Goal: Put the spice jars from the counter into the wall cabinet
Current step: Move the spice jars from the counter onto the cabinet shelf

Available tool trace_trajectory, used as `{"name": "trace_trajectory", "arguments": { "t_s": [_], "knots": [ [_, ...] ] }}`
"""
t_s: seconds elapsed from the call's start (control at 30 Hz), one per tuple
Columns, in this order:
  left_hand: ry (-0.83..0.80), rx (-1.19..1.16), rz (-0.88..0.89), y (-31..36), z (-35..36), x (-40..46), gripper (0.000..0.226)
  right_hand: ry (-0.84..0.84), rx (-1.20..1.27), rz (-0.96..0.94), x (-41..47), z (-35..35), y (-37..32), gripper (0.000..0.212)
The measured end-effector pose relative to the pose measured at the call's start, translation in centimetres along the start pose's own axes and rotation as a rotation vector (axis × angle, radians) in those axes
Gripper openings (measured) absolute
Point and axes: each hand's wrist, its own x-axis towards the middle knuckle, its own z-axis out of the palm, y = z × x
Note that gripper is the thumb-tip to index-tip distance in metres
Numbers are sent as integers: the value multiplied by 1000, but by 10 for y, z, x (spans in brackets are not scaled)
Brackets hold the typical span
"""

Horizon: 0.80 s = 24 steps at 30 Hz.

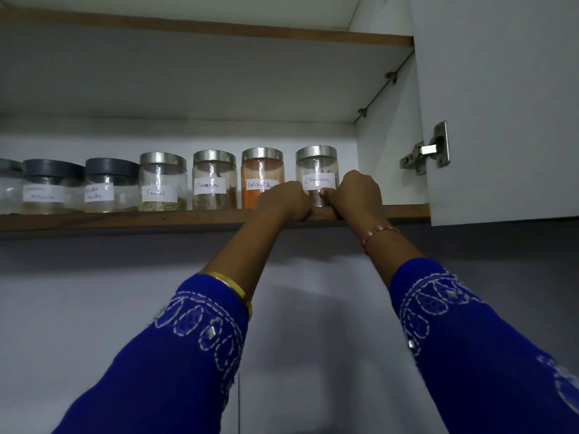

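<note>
A glass jar labelled Cinnamon [317, 166] with a steel lid stands at the right end of the wall cabinet's lower shelf [125, 220]. My left hand [283, 198] and my right hand [355, 191] both wrap around its base from either side. To its left stand a red chilli powder jar [261, 170], a second cinnamon jar [214, 183] and a fennel jar [162, 183], all upright in a row. Further left are jars with dark grey lids [111, 186].
The open cabinet door [501, 104] hangs on the right with a metal hinge [427, 150]. An upper shelf [219, 29] runs overhead. The cabinet's right wall [388, 136] is close beside the held jar. A pale wall [313, 308] lies below the cabinet.
</note>
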Motion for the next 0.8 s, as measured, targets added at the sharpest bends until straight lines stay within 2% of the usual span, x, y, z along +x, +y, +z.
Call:
{"name": "trace_trajectory", "arguments": {
  "t_s": [0.13,0.2,0.27,0.3,0.37,0.43,0.6,0.8],
  "knots": [
    [326,301,107,1,10,-35,29,47,-5,-125,-28,-2,2,35],
    [435,276,133,-7,18,-50,33,35,-9,-211,-47,-2,10,33],
    [423,173,168,-22,24,-64,37,25,-17,-277,-64,0,20,32],
    [405,133,188,-28,26,-73,42,2,-19,-279,-75,0,24,38],
    [385,67,229,-39,28,-97,47,-38,40,-251,-101,4,30,50],
    [385,-68,213,-47,30,-126,43,-47,108,-225,-131,11,33,51],
    [341,-318,50,-82,43,-218,38,-161,346,-52,-222,47,26,51],
    [424,-525,-241,-146,47,-326,38,-334,453,32,-330,95,-10,46]
  ]
}}
